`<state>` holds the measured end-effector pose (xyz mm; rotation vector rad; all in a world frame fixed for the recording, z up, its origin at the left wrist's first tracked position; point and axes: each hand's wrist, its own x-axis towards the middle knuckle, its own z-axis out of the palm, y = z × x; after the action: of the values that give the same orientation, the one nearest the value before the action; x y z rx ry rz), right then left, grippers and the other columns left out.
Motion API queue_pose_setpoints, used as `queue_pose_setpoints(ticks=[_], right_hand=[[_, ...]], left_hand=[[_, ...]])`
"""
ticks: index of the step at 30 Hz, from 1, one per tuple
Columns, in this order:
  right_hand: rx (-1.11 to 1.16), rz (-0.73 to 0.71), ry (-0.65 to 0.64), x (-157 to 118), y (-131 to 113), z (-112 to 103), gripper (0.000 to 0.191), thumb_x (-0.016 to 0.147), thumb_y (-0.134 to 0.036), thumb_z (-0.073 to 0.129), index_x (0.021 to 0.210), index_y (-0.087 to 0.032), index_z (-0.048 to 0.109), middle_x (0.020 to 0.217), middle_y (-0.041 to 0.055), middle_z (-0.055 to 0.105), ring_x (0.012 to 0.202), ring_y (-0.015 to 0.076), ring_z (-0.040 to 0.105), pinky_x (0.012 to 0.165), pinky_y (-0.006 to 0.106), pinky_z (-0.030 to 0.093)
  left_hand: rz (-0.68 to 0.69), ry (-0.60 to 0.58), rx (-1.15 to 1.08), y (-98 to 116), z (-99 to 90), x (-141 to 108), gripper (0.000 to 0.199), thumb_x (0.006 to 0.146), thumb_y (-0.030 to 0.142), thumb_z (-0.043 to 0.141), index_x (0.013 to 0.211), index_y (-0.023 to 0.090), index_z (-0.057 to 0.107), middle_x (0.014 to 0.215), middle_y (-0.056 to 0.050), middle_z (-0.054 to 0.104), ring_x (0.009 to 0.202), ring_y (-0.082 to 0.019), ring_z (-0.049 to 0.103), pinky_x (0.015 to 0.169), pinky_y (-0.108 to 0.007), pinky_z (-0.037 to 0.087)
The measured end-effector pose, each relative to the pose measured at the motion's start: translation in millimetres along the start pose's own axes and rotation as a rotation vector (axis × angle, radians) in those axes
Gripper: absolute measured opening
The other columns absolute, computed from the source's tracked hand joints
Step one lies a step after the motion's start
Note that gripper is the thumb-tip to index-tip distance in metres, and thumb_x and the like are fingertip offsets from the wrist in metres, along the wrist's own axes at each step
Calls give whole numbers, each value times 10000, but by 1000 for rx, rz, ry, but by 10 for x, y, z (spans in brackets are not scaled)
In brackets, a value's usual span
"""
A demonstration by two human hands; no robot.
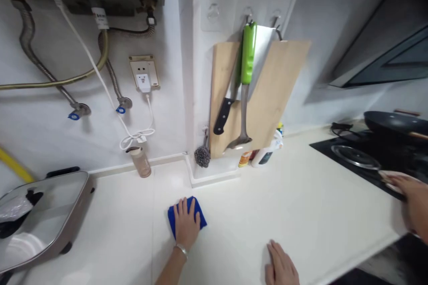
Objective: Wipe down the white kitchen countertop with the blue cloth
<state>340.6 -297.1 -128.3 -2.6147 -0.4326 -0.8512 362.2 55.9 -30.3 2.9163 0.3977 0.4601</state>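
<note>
My left hand (187, 226), with a silver-coloured bracelet (182, 251) at its wrist, presses down on a folded blue cloth (171, 216). Its fingers are spread flat over the cloth, which lies on the white countertop (234, 213). At the bottom of the view, my right hand (282, 267) rests on the bare counter surface. The fingers there are stretched out, with nothing visible in them, and the lower part of the hand is cut off by the frame.
A co-worker's hand (413, 198) holds a pale cloth (389, 178) by the black stove (321, 146). Stove top: a glass lid (356, 156) and a wok (394, 122). Left: an electric pan (75, 213) and a bottle (142, 164). A cutting board (274, 93), cleaver and ladle (244, 111) hang ahead.
</note>
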Motion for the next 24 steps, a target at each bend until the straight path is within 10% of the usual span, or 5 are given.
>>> queue_pose_setpoints(ticks=[5,8,12,18,24], right_hand=[[-41,-11,-32,14,-89,-76,527,937,-287,363,1451,-169,373,1433,148,523,1345,302,468,1108,524,401],[-59,-25,-16,-27,-75,-78,533,933,-259,347,1457,-160,366,1422,156,534,1344,299,474,1104,521,410],[-62,-143,0,126,-261,-143,564,906,-217,363,1469,-194,389,1406,151,557,1328,339,495,1092,588,408],[268,-398,-184,838,-1312,-24,573,919,-127,342,1492,-149,357,1505,141,458,1439,271,355,1144,523,420],[251,-557,-569,1010,-1952,291,584,931,-213,382,1514,-193,347,1596,63,319,1496,245,221,1242,506,247]], left_hand=[[81,-100,-239,668,52,-469,550,923,368,445,1463,265,463,1578,-132,397,1494,-357,268,1221,-649,188],[160,-155,-355,659,0,-504,523,901,341,477,1421,301,513,1565,-85,430,1475,-288,332,1228,-549,281],[70,-94,-350,76,-145,-360,496,959,342,353,1399,199,531,1545,-114,457,1421,-217,430,1153,-389,430],[-198,76,-194,-974,-303,-336,532,941,312,374,1394,67,510,1554,-232,392,1512,-370,202,1216,-633,198],[-256,176,22,-1241,-199,-570,544,950,370,370,1405,113,523,1548,-212,413,1494,-390,246,1187,-628,255]])
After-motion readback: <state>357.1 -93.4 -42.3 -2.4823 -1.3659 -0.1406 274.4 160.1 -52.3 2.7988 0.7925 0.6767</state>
